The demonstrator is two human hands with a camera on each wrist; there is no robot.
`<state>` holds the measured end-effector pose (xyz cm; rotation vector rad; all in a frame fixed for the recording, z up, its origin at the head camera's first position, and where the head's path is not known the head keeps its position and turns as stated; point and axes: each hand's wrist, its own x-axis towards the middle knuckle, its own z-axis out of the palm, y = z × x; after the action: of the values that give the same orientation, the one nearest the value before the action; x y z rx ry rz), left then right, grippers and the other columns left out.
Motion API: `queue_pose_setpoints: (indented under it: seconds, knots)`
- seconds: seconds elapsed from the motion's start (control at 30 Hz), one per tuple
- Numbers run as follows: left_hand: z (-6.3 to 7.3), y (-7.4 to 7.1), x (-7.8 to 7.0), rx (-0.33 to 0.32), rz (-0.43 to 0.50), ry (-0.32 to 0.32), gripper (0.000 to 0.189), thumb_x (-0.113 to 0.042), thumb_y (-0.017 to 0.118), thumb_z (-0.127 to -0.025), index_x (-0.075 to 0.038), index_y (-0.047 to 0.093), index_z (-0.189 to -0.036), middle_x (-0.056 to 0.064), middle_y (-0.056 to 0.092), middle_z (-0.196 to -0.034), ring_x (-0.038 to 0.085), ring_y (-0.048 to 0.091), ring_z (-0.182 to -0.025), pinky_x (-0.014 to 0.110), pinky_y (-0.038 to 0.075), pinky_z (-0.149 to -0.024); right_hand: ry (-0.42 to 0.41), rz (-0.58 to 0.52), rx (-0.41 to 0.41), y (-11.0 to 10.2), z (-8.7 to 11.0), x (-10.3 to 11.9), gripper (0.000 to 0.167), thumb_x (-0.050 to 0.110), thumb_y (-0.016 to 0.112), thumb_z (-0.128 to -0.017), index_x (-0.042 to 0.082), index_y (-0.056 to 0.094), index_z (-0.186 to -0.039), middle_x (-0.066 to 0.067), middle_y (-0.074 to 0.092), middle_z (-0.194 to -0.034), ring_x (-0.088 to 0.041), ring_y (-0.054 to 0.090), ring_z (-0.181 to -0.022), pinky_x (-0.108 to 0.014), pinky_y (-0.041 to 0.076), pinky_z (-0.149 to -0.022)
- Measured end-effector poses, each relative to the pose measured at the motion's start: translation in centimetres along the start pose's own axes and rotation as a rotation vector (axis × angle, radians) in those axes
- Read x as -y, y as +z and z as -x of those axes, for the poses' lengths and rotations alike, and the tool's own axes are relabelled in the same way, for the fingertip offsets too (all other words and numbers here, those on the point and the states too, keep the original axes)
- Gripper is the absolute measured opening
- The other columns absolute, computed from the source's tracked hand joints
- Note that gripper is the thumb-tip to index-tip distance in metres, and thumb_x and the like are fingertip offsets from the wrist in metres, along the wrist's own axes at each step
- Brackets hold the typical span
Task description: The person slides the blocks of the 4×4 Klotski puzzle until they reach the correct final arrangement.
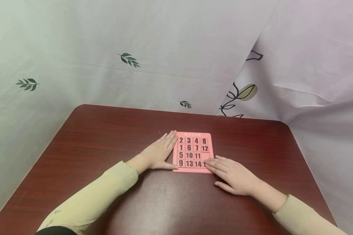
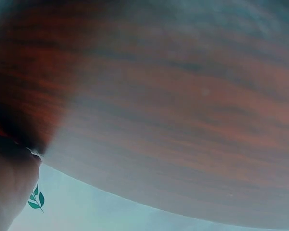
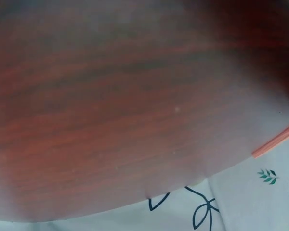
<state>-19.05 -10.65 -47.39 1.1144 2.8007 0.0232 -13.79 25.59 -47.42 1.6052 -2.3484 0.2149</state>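
A pink sliding number puzzle (image 1: 193,170) lies flat on the table in the head view, its tiles printed with black numbers. The gap among the tiles is in the third row at the right, below the 12. Along the puzzle's left edge rests my left hand (image 1: 157,154), fingers straight and thumb at the lower left corner. My right hand (image 1: 235,174) touches the bottom right tile with its fingertips, which partly cover that tile's number; its fingers are extended. The left wrist view shows part of the left hand (image 2: 12,187) at the edge. A pink puzzle edge (image 3: 277,139) appears in the right wrist view.
The dark red wooden table (image 1: 111,130) has rounded far corners. Behind and beside it hangs pale cloth (image 1: 164,49) with leaf prints. Both forearms, in light yellow-green sleeves (image 1: 97,192), reach in from the near side.
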Motion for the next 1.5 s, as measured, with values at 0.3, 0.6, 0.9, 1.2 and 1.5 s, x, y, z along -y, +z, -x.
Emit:
queue_pose_setpoints:
  seconds: [0.3, 0.6, 0.9, 1.2, 1.5]
  knots:
    - [0.1, -0.3, -0.1, 0.001, -0.001, 0.009, 0.125, -0.081, 0.056, -0.092, 0.008, 0.012, -0.167, 0.028, 0.002, -0.177, 0.038, 0.008, -0.167, 0.046, 0.013, -0.138, 0.057, -0.006, 0.036, -0.4, -1.1, -1.7, 0.06, 0.039, 0.071, -0.099, 0.007, 0.061, -0.149, -0.007, 0.063, -0.153, -0.027, 0.06, -0.143, -0.047, 0.043, -0.122]
    - [0.0, -0.3, -0.2, -0.008, 0.0, 0.009, 0.124, -0.081, 0.056, -0.092, 0.009, 0.014, -0.166, 0.029, 0.004, -0.176, 0.039, 0.009, -0.167, 0.047, 0.015, -0.138, 0.187, 0.028, 0.163, -0.5, -2.6, -3.9, 0.066, 0.043, 0.072, -0.098, 0.006, 0.06, -0.15, -0.01, 0.061, -0.155, -0.033, 0.055, -0.147, -0.053, 0.045, -0.122]
    - [0.0, -0.3, -0.3, 0.016, -0.01, -0.007, 0.125, -0.083, 0.054, -0.092, 0.007, 0.011, -0.167, 0.027, 0.001, -0.177, 0.037, 0.006, -0.167, 0.046, 0.013, -0.138, 0.142, 0.077, 0.155, -0.1, -2.0, -2.8, 0.065, 0.049, 0.063, -0.103, 0.005, 0.058, -0.151, -0.01, 0.058, -0.158, -0.032, 0.055, -0.147, -0.05, 0.046, -0.121]
    - [0.0, -0.1, 0.0, 0.009, -0.024, -0.002, 0.125, -0.084, 0.053, -0.092, 0.006, 0.011, -0.167, 0.027, 0.001, -0.177, 0.037, 0.006, -0.167, 0.045, 0.012, -0.138, 0.09, 0.102, 0.124, -0.3, -1.4, -1.4, 0.069, 0.05, 0.068, -0.099, 0.003, 0.06, -0.149, -0.012, 0.061, -0.154, -0.033, 0.058, -0.144, -0.05, 0.048, -0.119]
    - [-0.1, -0.2, -0.2, 0.005, -0.006, 0.009, 0.124, -0.082, 0.055, -0.092, 0.008, 0.014, -0.167, 0.027, 0.002, -0.177, 0.038, 0.008, -0.167, 0.046, 0.013, -0.138, 0.037, 0.088, 0.077, -0.5, -1.4, -1.9, 0.066, 0.051, 0.062, -0.102, 0.004, 0.062, -0.147, -0.011, 0.064, -0.151, -0.029, 0.06, -0.142, -0.038, 0.028, -0.132]
